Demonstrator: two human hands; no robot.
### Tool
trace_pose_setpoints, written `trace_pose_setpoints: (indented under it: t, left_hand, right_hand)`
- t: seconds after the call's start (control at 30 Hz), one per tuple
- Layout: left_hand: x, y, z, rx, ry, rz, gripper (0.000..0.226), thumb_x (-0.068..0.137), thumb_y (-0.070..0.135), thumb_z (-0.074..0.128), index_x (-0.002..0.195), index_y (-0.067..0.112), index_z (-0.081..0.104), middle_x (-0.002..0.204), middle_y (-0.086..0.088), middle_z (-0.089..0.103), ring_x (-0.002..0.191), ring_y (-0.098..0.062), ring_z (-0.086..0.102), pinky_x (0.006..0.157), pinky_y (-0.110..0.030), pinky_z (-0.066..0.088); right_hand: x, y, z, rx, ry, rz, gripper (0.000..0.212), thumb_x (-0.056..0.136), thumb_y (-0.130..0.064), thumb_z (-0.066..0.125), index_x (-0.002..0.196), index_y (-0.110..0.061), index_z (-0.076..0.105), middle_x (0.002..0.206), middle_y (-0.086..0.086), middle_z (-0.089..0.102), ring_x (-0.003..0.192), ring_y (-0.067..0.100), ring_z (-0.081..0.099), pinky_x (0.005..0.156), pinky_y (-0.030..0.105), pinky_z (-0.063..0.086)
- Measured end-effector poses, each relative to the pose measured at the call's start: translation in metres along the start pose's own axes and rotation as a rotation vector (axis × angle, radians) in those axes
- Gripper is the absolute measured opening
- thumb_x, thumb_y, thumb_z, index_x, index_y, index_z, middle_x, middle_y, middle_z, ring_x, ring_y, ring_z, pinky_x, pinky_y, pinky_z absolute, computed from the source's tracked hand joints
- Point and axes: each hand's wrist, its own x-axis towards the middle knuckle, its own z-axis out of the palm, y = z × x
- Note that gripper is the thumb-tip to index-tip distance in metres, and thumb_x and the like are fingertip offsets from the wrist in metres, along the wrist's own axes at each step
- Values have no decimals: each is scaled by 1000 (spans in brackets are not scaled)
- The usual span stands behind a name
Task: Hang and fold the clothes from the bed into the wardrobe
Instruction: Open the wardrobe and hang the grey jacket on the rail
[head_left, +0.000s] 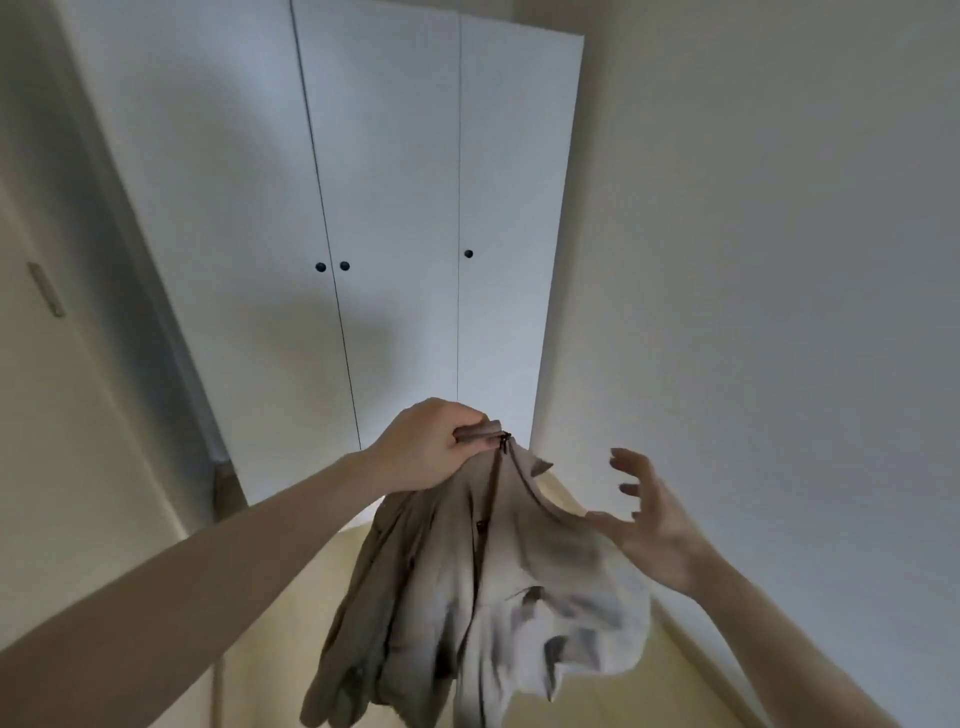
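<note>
A beige zip-up garment (467, 597) hangs in the air in front of me, its brown zipper running down the middle. My left hand (431, 447) is shut on its top edge beside the zipper pull. My right hand (649, 519) is open with fingers spread, its thumb at or touching the garment's right shoulder. Behind stands the white wardrobe (395, 156), its three doors shut, each with a small dark knob. The bed is out of view.
A pale wall (779, 260) runs close along the right side. On the left is a cream door or panel (62, 415) with a small metal plate. Light wooden floor (270, 597) shows below the garment.
</note>
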Motion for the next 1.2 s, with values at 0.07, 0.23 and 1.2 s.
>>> trace_pose_setpoints:
  t: [0.07,0.23,1.2]
  left_hand:
    - [26,-3,-11,88,-23,48,53,97,45,63,61,19,35,56,-1,37,56,-17,33,52,-25,23]
    - [95,-42,-42,229,31,-16,55,88,58,67,56,18,46,53,-2,43,54,-18,40,54,-28,30]
    - [241,-476,-174,246,-347,-707,28,98,43,61,119,29,72,122,13,63,98,-5,59,83,-21,47]
  right_hand:
    - [36,-28,22,32,-139,-128,86,83,-49,76,154,-44,27,149,-32,37,135,-6,38,110,26,36]
    - [154,-64,53,137,-317,-199,10,93,-35,68,83,-32,67,85,-16,68,73,8,64,79,34,54]
    - [572,-225,121,-65,-138,-550,28,97,-17,57,70,-18,55,60,-3,47,58,7,42,58,19,33]
